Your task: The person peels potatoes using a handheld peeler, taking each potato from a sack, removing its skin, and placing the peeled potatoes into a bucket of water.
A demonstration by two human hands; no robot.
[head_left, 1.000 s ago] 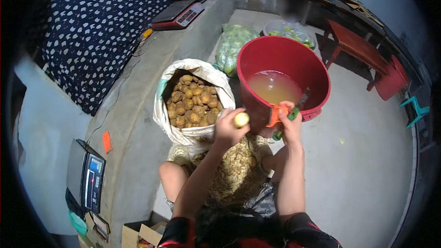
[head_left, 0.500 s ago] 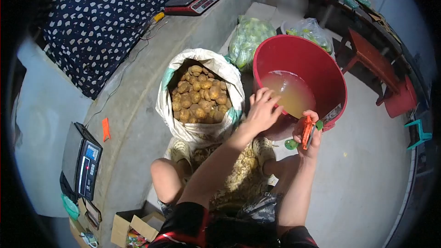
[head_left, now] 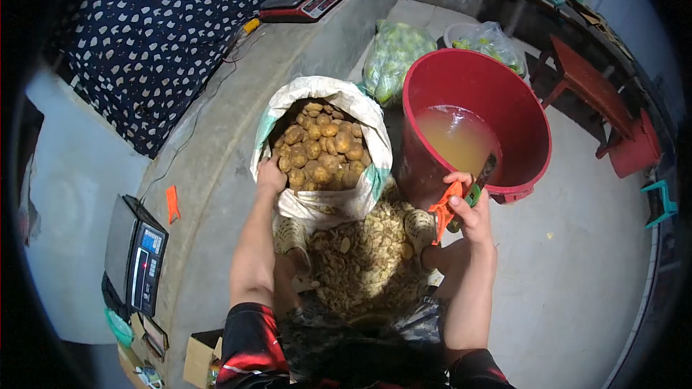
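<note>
A white woven sack [head_left: 324,88] stands open, full of unpeeled potatoes [head_left: 328,144]. My left hand [head_left: 271,175] is closed over the sack's left rim, its fingertips partly hidden among the potatoes. In my right hand [head_left: 472,217], held at the near side of the red tub [head_left: 530,189], is an orange peeler [head_left: 443,210]. The same hand also grips a dark-bladed knife [head_left: 487,171] with green on its handle. Cloudy yellowish water [head_left: 458,137] lies in the tub. Peelings [head_left: 360,259] cover the floor between my feet.
Bags of green vegetables [head_left: 396,61] stand behind the tub. A red scale [head_left: 306,1] and a black scale [head_left: 140,259] rest on the concrete ledge, near an orange object [head_left: 172,204]. At right are a reddish-brown stool [head_left: 591,90] and a teal stool [head_left: 659,204].
My left hand has moved from the tub's rim to the left side of the sack. My right hand has turned, so the dark blade now shows. The view has shifted slightly.
</note>
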